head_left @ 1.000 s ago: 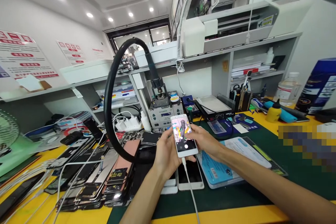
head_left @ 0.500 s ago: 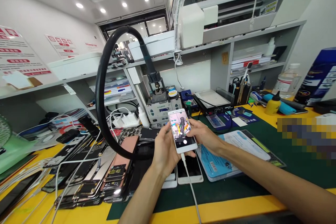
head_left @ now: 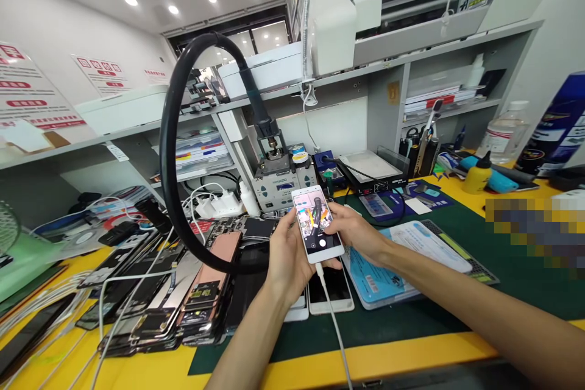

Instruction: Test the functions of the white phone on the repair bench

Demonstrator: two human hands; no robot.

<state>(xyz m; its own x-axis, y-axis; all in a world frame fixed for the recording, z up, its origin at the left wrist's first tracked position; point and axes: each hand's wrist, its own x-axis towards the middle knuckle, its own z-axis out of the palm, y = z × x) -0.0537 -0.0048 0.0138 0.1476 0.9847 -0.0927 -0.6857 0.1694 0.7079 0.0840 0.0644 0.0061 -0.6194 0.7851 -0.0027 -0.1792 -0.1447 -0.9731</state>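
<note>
A white phone (head_left: 323, 250) with a lit camera picture on its screen is held upright and slightly tilted near the middle of the view. My left hand (head_left: 289, 256) wraps round its left side and back. On its right side rests my right hand (head_left: 356, 228), thumb over the lower part of the screen. A white cable (head_left: 335, 323) is plugged into the phone's bottom edge and runs down toward me. Below the hands another white-framed phone (head_left: 331, 292) lies on the green mat (head_left: 379, 329).
Phone parts (head_left: 201, 304) are stacked at the left beside white cables. A thick black hose (head_left: 169, 152) arches up from a grey station (head_left: 274, 192). Blue-and-white packs (head_left: 388, 277) lie right of the phone. A yellow bottle (head_left: 478, 175) and clear bottle (head_left: 507, 131) stand farther right.
The view has tipped down slightly, so the shelves and lights sit higher in the picture. Both hands keep their hold on the phone, with hardly any movement.
</note>
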